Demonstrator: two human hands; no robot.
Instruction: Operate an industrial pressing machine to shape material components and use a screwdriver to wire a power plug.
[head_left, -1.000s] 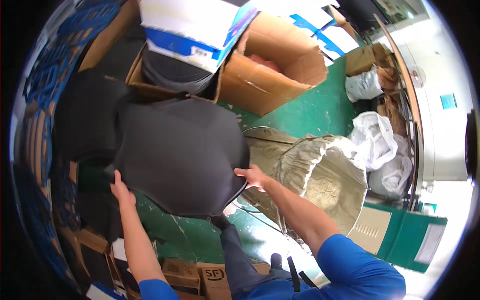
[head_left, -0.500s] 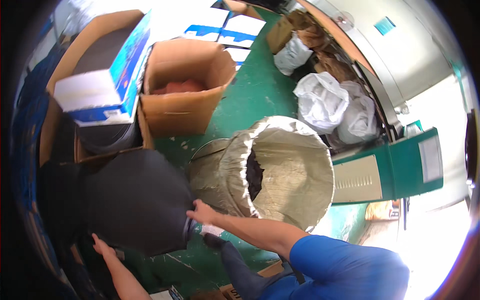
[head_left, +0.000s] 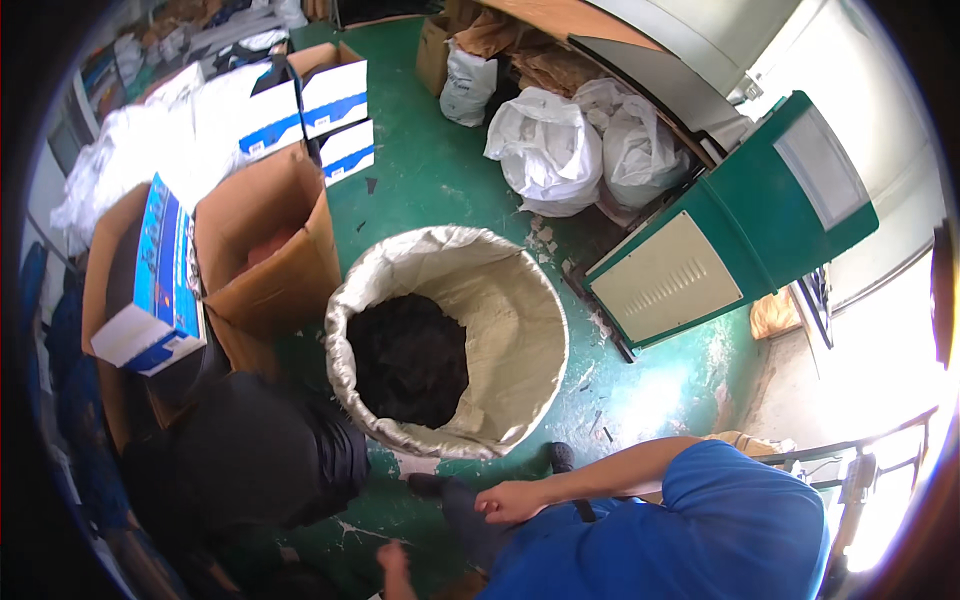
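My right hand is held near my body with its fingers curled in, and nothing shows in it. My left hand is low by the lower edge, small and partly blurred, so its fingers do not show clearly. Both hands are apart from the stack of black sheets on the left, whose right side shows layered edges. Ahead of me stands a large round bin with a pale cloth liner folded over its rim. Dark black material lies inside it.
Left of the bin are an open brown carton and a blue-and-white box. White sacks stand along the far wall. A green-and-cream machine is at the right. White-and-blue boxes stand farther back.
Both hands have left the edges of the black sheets and drawn back toward my body. The right hand's fingers have curled in. The view has shifted, showing more of the bin's inside.
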